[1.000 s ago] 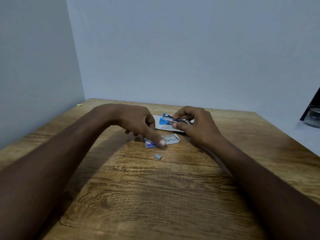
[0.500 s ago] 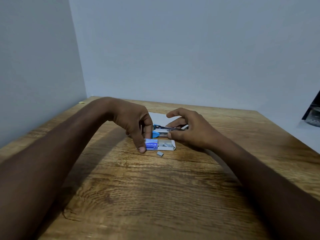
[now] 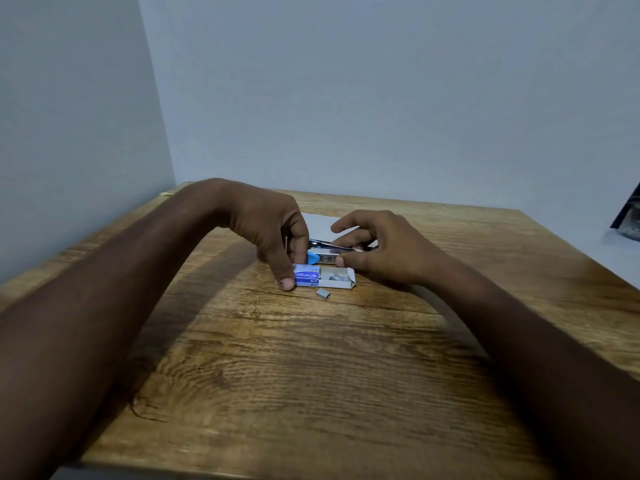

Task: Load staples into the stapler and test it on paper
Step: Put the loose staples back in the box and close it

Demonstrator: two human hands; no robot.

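Observation:
A small blue and silver stapler [image 3: 325, 252] lies on the wooden table [image 3: 311, 375], its top lifted. My right hand [image 3: 384, 251] rests on it, thumb against its side and fingers over the metal arm. My left hand [image 3: 273, 233] is arched above the blue end, its thumb pressed down on the left end of a blue and white staple box [image 3: 320, 276]. The box lies open with staple strips inside. One loose staple strip [image 3: 322, 293] lies on the wood just in front of the box. A white sheet of paper [image 3: 318, 223] lies behind the stapler, mostly hidden by my hands.
Grey walls close off the table at the left and the back. A dark object [image 3: 628, 220] stands on a white surface past the table's right edge. A small yellowish scrap [image 3: 165, 193] lies at the far left corner.
The stapler has come down from being held above the table to lying on it. My left hand has shifted along the staple box, which now lies straight with its inside showing.

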